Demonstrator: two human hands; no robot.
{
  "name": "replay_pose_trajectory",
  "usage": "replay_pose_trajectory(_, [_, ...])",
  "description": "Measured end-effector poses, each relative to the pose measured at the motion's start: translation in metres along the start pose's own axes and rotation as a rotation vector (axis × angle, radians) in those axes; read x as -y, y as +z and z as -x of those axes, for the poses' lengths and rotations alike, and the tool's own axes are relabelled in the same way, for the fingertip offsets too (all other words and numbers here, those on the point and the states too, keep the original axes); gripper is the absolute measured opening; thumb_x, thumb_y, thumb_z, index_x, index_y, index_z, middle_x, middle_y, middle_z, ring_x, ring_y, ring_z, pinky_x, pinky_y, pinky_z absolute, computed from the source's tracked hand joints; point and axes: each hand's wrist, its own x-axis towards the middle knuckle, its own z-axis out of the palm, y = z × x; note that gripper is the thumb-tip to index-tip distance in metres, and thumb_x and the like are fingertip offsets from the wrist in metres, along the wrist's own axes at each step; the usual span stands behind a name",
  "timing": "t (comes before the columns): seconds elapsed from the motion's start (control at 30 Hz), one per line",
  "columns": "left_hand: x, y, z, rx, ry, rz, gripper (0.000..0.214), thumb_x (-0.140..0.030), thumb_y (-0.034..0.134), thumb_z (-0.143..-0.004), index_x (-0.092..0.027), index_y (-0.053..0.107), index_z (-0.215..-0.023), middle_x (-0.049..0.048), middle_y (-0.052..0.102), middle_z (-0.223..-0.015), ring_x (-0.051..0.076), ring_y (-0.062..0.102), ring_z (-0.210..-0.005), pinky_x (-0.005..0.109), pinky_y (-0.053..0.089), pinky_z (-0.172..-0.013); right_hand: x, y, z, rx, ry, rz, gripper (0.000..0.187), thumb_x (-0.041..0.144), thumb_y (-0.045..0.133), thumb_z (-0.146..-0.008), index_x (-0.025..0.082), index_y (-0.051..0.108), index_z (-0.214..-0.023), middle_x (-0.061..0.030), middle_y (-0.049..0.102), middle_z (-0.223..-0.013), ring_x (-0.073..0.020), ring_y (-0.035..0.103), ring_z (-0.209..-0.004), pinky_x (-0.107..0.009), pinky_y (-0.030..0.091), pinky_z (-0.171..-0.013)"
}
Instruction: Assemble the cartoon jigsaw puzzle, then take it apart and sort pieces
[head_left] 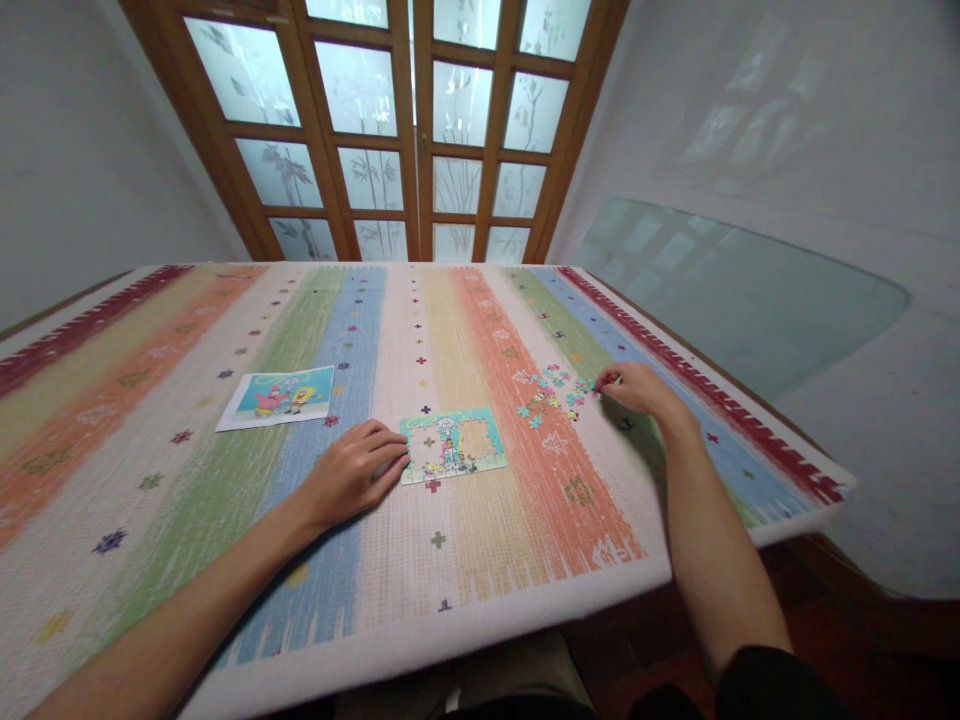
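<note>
Head view: left hand (352,478) open flat against puzzle (452,445), right hand (634,388) grip pinched on loose piece (599,384)

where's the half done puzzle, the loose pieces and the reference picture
half-done puzzle (450,447), head view, its assembled middle strip
loose puzzle pieces (553,381), head view, centre of the cluster
reference picture (279,396), head view, middle of the print
</note>
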Motion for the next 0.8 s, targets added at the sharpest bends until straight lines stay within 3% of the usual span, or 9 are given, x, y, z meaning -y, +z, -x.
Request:
replay_pose_trajectory(0.23, [-0.001, -0.002, -0.002, 0.004, 0.029, -0.009, 0.019, -0.02, 0.051, -0.101, -0.019, 0.07, -0.098, 0.0072, 0.074, -0.098, 0.023, 0.064, -0.092, 0.041, 0.057, -0.083, 0.012, -0.007, 0.002, 0.047, -0.087, -0.039, 0.026, 0.011, 0.06, -0.066, 0.024, 0.08, -0.076, -0.0017, 0.075, -0.071, -0.0164, 0.063, -0.06, -0.026, 0.046, -0.058])
replay_pose_trajectory(0.47, [-0.001, -0.001, 0.0, -0.012, 0.008, -0.024, 0.014, -0.025, 0.057, -0.098, -0.017, 0.068, -0.102, 0.0103, 0.073, -0.11, 0.027, 0.062, -0.106, 0.047, 0.056, -0.092, 0.02, -0.006, 0.002, 0.088, -0.176, -0.013, 0.02, 0.018, 0.066, -0.074, 0.023, 0.082, -0.086, -0.002, 0.072, -0.07, -0.0168, 0.062, -0.063, -0.027, 0.047, -0.063])
replay_pose_trajectory(0.8, [0.001, 0.001, 0.002, -0.024, 0.013, -0.051, 0.015, -0.025, 0.058, -0.097, -0.017, 0.068, -0.103, 0.0092, 0.075, -0.107, 0.026, 0.064, -0.101, 0.045, 0.056, -0.086, 0.015, 0.0, -0.002, 0.183, -0.145, -0.023, 0.018, 0.018, 0.067, -0.079, 0.02, 0.08, -0.091, -0.0057, 0.073, -0.079, -0.0191, 0.064, -0.069, -0.028, 0.047, -0.067])
